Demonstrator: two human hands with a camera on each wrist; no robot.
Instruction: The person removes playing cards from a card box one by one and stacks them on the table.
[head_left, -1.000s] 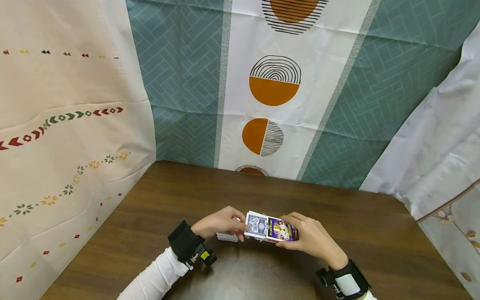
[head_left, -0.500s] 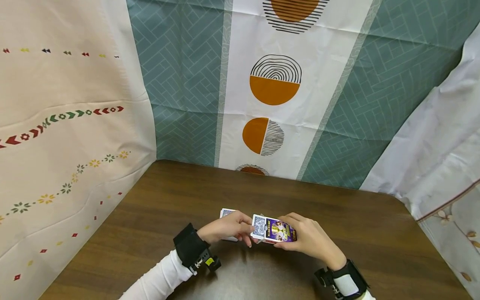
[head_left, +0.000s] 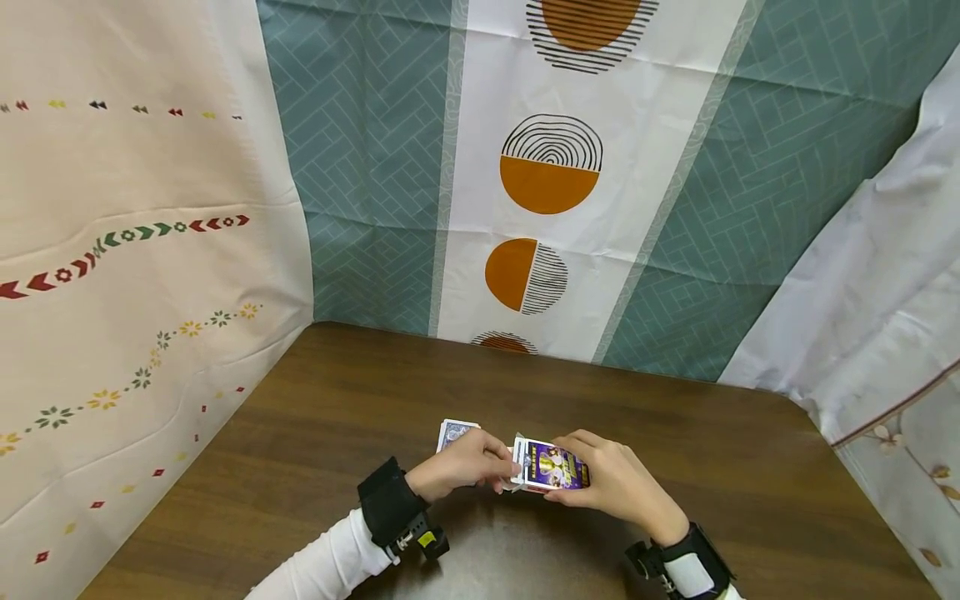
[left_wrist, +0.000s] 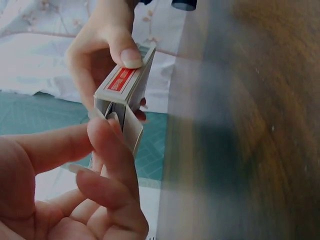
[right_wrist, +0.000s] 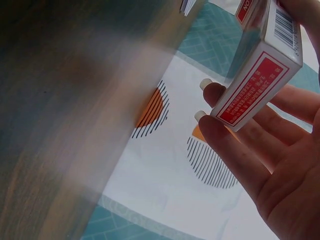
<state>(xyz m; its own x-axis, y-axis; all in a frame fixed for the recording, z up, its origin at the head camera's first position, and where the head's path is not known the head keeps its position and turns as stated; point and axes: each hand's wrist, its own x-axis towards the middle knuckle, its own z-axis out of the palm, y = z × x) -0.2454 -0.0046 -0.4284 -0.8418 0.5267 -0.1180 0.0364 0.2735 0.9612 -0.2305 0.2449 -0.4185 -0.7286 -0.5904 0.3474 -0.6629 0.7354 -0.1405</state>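
Observation:
My right hand grips a purple card box with a gold trophy print, fingers along one narrow side and thumb along the other. In the right wrist view the box's end shows a red label and barcode. Its open end faces my left hand. A short strip of blue-backed playing cards sticks out of the mouth. In the left wrist view my left thumb and forefinger meet right at the mouth, pinching the cards' end, beside a raised side flap.
Another stack of blue-backed playing cards lies on the brown wooden table, partly hidden behind my left hand. Patterned cloth hangs behind the table, with pale cloth along its left side.
The cards have slid deeper into the box, so a much shorter strip shows. My left hand has moved right along with them, uncovering part of the stack on the table.

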